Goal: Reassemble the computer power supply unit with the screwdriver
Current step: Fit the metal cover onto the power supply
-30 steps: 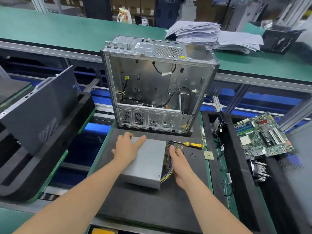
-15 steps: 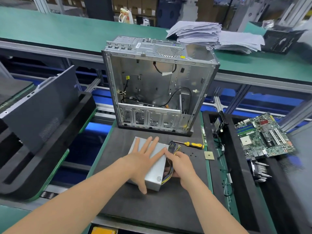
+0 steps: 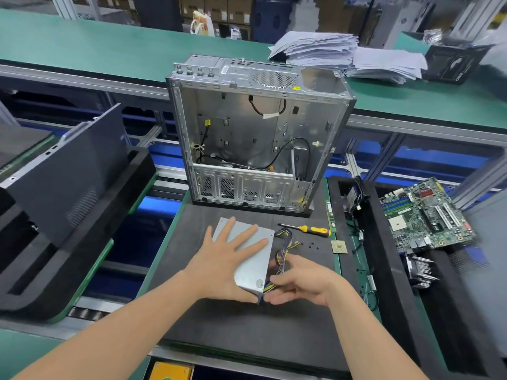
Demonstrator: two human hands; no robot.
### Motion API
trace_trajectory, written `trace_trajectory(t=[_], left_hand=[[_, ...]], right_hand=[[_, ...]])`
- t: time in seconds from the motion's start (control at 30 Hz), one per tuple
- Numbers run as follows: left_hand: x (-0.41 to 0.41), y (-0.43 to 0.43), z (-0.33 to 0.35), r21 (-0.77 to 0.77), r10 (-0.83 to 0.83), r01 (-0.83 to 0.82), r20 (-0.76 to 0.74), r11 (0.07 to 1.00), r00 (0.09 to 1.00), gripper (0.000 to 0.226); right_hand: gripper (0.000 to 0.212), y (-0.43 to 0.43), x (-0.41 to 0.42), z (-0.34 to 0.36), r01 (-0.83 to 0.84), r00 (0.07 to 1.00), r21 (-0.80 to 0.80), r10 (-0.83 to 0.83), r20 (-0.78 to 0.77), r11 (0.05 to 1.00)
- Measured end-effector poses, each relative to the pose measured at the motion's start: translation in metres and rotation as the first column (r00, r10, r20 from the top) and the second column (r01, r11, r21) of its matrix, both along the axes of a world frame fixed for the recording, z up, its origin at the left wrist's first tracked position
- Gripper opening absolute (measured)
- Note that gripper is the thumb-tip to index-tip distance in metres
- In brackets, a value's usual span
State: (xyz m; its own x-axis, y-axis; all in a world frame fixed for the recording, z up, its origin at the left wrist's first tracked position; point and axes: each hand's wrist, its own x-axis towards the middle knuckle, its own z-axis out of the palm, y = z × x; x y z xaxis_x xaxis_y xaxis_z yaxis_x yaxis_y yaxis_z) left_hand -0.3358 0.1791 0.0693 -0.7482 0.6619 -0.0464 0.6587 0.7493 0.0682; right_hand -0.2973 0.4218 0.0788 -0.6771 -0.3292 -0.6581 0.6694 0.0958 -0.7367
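A grey metal power supply unit [image 3: 253, 266] lies on the black mat [image 3: 247, 330], its near right corner tilted up. My left hand [image 3: 225, 256] lies flat on its top with fingers spread. My right hand [image 3: 297, 279] holds the bundle of coloured cables [image 3: 282, 252] at the unit's right side, fingers curled around them. A screwdriver [image 3: 307, 229] with a yellow and black handle lies on the mat to the right. Behind stands the open, empty silver computer case [image 3: 255, 138]. Several small black screws [image 3: 310, 244] lie near the screwdriver.
A processor chip [image 3: 339, 246] sits at the mat's right edge. A black tray [image 3: 365, 242] on the right holds a green motherboard [image 3: 425, 213] and a heatsink [image 3: 419, 268]. A dark side panel [image 3: 68, 171] leans in the left tray. Paper stacks [image 3: 348, 54] lie on the green bench behind.
My left hand slid from the unit's far left corner to lie flat across its top. My right hand dropped toward me along the cables, and the unit turned and tilted.
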Motion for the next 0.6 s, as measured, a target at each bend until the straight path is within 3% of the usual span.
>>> trace_trajectory(t=[0.17,0.3,0.43,0.6], left_hand=[[-0.001,-0.003,0.001,0.011,-0.029,0.029,-0.002,1.000,1.000,0.124],[-0.002,-0.004,0.001,0.022,-0.043,0.043,-0.001,0.999,0.999,0.124],[-0.002,-0.004,-0.001,0.036,-0.037,0.037,-0.015,0.999,0.999,0.123],[-0.001,-0.003,0.000,0.079,-0.014,0.013,0.012,0.997,1.000,0.123]], right_hand=[[0.024,-0.006,0.003,-0.013,0.149,0.966,0.070,-0.130,-0.225,0.986],[0.013,-0.009,0.013,-0.024,0.233,0.952,0.039,-0.219,-0.212,0.972],[0.026,-0.017,0.019,-0.025,0.199,0.966,0.033,-0.190,-0.177,0.979],[0.025,-0.030,0.028,-0.022,0.237,0.952,-0.095,-0.251,-0.175,0.967]])
